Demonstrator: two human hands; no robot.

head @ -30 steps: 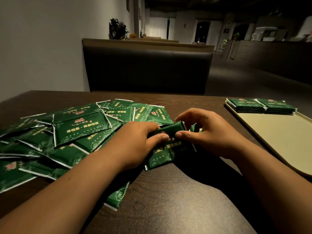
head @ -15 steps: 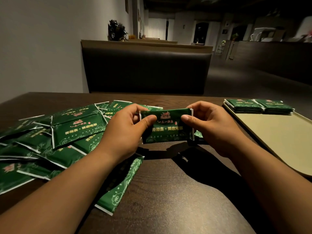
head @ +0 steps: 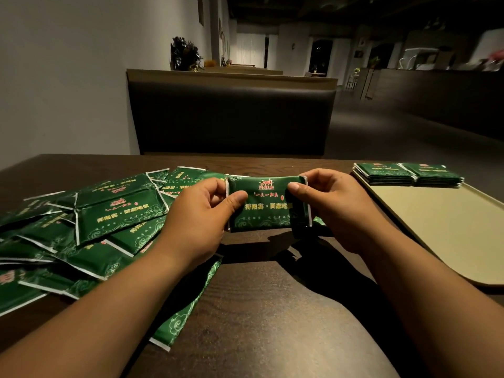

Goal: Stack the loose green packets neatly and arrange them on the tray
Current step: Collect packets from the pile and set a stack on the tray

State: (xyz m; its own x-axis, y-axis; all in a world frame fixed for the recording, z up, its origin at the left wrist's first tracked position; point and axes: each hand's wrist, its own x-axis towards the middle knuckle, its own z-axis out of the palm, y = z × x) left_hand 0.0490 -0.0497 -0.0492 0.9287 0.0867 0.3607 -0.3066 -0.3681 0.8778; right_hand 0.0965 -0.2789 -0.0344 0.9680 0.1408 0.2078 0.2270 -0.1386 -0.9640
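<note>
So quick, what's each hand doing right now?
Left hand: closed on the left end of the packet bundle, thumb on its front.
Right hand: closed on the right end of the same bundle.

Left hand (head: pixel 201 214) and right hand (head: pixel 332 211) hold a bundle of green packets (head: pixel 268 204) upright on the table (head: pixel 259 309), beside the tray (head: pixel 441 227).

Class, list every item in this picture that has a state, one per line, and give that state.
Held bundle: upright, printed face toward camera, gripped at both ends.
Left hand: pinching the bundle's left end.
Right hand: pinching its right end.
Loose packets: scattered, overlapping, flat on the table.
Stacks: two, neat, side by side at the tray's far end.
</note>
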